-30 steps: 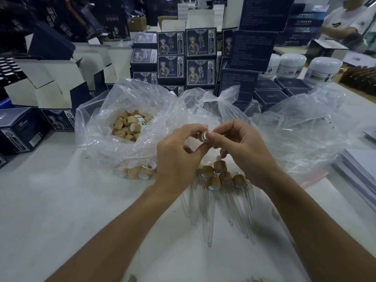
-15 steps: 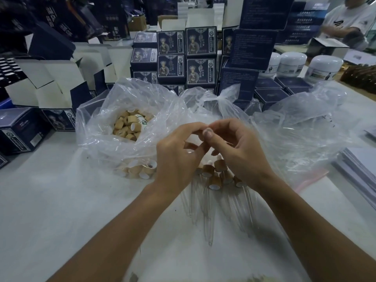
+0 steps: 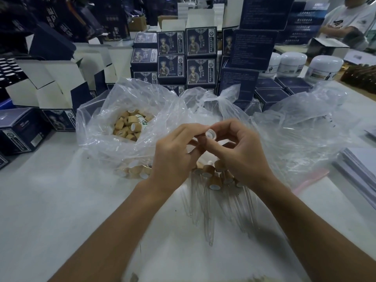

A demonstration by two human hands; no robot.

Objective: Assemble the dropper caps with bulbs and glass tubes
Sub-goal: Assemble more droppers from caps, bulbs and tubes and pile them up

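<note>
Both hands meet above the table's middle. My right hand [image 3: 240, 151] pinches a small dropper cap [image 3: 209, 133], whose white open end faces me. My left hand [image 3: 173, 157] pinches the same cap from the left with thumb and forefinger. Below the hands lie several assembled droppers [image 3: 211, 180] with wood-coloured caps and clear glass tubes [image 3: 208, 218] pointing toward me. A clear plastic bag [image 3: 97, 127] at the left holds several loose wood-coloured caps [image 3: 130, 127]. More caps [image 3: 136, 170] lie under the bag's near edge.
Crumpled clear bags [image 3: 295, 135] spread to the right. Dark blue printed boxes [image 3: 185, 58] are stacked behind, open white-lined cartons [image 3: 50, 86] stand at the left, white jars [image 3: 293, 64] at the back right. A stack of grey sheets [image 3: 358, 171] lies at the right edge. Another person [image 3: 350, 19] stands far right.
The fingers of both hands have shifted on the cap; its white open end, hidden half a second ago, shows again. The hands stay in the same place.
</note>
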